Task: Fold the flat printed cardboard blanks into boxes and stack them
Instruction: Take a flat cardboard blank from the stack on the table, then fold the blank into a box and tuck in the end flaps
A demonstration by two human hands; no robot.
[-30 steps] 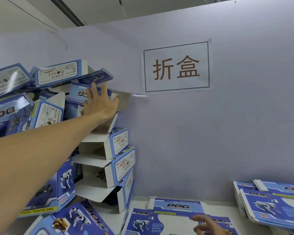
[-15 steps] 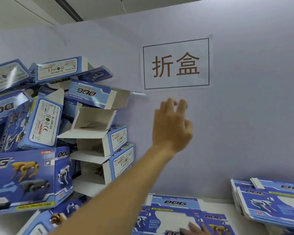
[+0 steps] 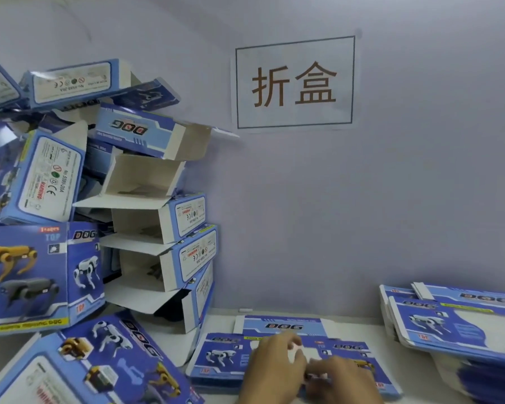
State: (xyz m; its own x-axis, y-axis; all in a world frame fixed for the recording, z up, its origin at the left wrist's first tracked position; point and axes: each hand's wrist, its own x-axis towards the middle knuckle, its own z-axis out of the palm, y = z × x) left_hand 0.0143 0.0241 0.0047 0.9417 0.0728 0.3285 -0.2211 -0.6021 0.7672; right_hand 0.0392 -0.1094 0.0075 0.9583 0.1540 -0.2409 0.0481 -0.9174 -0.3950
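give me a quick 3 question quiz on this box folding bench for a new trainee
1. True or false: both hands are on the flat blank lying on the table.
2. Where is the heap of folded boxes? A) left of the wall sign B) right of it C) in front of it
3. Fill in: the second pile of flat blanks lies at the ___ edge of the view.

Key: 1 true; 2 A; 3 right

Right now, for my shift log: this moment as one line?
phase: starting next blank | both hands on flat blank | folded boxes piled left
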